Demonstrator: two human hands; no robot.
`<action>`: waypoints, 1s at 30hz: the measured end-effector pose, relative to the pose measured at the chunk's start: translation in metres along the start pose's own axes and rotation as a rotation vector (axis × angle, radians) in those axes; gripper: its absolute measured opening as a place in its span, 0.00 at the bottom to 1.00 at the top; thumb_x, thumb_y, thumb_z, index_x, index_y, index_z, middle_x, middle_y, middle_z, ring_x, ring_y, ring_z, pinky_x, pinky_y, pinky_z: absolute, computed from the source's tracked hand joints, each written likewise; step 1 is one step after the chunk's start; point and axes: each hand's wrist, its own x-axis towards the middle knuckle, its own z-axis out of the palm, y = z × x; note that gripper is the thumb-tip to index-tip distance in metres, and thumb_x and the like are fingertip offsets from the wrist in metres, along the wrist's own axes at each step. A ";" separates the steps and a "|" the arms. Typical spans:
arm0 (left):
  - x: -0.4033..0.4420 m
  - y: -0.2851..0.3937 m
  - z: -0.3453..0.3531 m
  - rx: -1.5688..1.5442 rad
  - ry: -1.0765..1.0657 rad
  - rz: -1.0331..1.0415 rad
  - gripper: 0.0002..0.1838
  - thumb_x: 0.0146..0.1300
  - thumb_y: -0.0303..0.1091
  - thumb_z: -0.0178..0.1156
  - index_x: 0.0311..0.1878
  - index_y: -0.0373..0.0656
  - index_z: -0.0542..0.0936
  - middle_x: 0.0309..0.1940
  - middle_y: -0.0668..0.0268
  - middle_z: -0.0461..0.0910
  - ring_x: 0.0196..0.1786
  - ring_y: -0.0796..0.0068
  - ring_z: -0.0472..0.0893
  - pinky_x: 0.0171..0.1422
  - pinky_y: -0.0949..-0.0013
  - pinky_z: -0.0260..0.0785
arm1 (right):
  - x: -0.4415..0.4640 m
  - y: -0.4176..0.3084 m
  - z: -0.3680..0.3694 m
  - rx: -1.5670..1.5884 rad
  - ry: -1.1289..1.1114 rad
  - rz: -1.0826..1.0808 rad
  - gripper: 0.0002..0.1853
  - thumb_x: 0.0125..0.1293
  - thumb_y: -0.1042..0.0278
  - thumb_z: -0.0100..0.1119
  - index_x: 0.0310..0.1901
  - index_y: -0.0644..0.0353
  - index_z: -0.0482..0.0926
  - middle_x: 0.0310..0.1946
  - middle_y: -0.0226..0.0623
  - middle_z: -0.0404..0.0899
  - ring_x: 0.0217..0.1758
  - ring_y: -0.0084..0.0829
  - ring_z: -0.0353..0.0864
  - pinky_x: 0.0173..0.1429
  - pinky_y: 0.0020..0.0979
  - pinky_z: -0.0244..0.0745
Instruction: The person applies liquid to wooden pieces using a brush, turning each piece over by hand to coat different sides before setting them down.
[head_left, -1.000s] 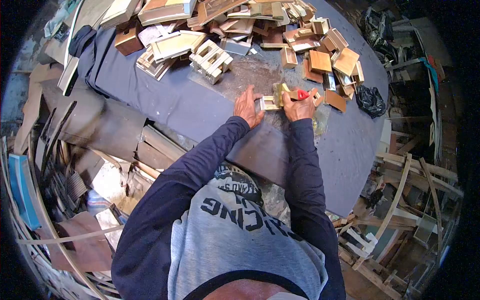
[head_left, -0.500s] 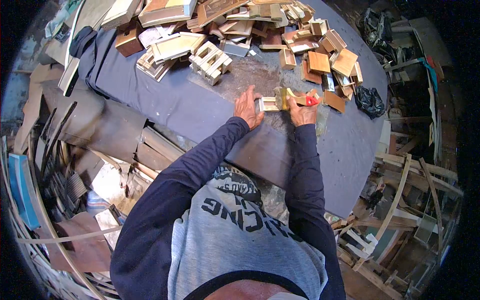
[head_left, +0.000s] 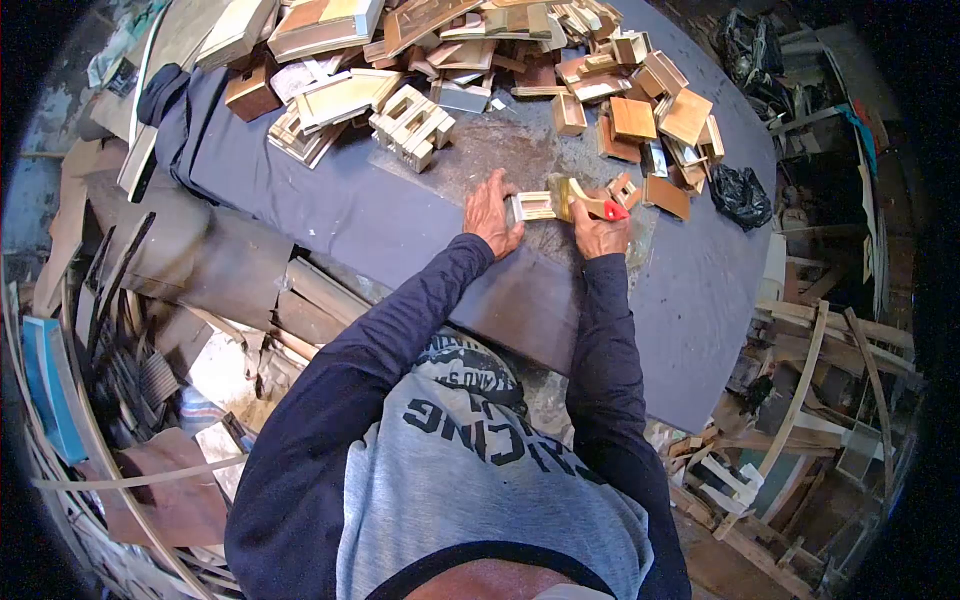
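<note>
My right hand (head_left: 599,236) is closed around a paintbrush (head_left: 592,205) with a wooden handle and a red tip. The brush's bristle end meets a small wooden frame-like piece (head_left: 536,204), and overlaps its right end. At that piece's left end, my left hand (head_left: 487,214) grips it with thumb and fingers. Under both hands is a stained patch of the cloth-covered table (head_left: 345,215). Just past the brush lies a small wooden block with openings (head_left: 624,188).
Wooden boxes and boards are heaped along the table's far side, with a slatted stack (head_left: 412,128) nearest me. A black plastic bag (head_left: 740,197) sits at the right edge. Scrap wood (head_left: 790,420) fills the floor right, strips and sheets (head_left: 165,480) the left.
The brush and my right hand have shifted slightly left, uncovering more of the small block behind the brush. My left hand keeps its grip on the wooden piece. The view has shifted a little.
</note>
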 end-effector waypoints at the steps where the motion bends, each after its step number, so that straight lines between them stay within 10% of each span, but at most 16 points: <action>1: -0.001 0.001 0.000 0.004 -0.001 0.002 0.50 0.46 0.31 0.67 0.70 0.33 0.51 0.55 0.55 0.75 0.62 0.48 0.68 0.69 0.49 0.55 | 0.000 0.001 0.000 0.003 0.001 0.003 0.16 0.56 0.55 0.68 0.39 0.58 0.85 0.32 0.45 0.85 0.38 0.43 0.85 0.45 0.39 0.77; 30: 0.029 0.024 -0.002 0.051 0.036 0.208 0.51 0.41 0.36 0.66 0.70 0.37 0.52 0.48 0.58 0.73 0.53 0.55 0.70 0.65 0.51 0.53 | -0.015 -0.002 0.000 0.359 0.256 0.327 0.15 0.59 0.60 0.67 0.40 0.64 0.83 0.33 0.40 0.85 0.37 0.34 0.85 0.46 0.34 0.77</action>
